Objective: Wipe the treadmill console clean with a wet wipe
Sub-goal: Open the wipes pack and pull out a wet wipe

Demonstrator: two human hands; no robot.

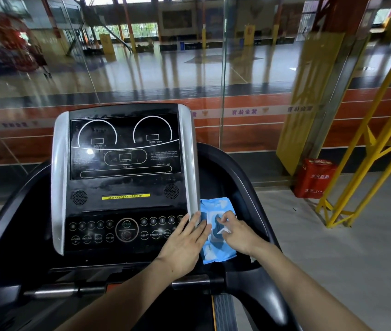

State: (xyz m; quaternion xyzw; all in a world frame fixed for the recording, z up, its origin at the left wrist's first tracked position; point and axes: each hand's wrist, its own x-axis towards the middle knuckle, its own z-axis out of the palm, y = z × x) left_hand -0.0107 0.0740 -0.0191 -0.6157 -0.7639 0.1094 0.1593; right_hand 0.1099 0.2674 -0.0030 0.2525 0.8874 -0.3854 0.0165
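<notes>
From the head view, we see our left hand point(185, 242) pressing flat, fingers straight, on a blue wipe pack point(216, 231) lying just right of the console point(123, 187); our right hand point(235, 231) pinches a white wipe point(223, 230) at the pack's opening.

Black console point(123, 211) with silver side strips, yellow label; blue wipe pack point(216, 253).

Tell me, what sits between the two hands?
In the head view, a blue wet-wipe pack lies between the left hand and right hand, beside the console.
</notes>
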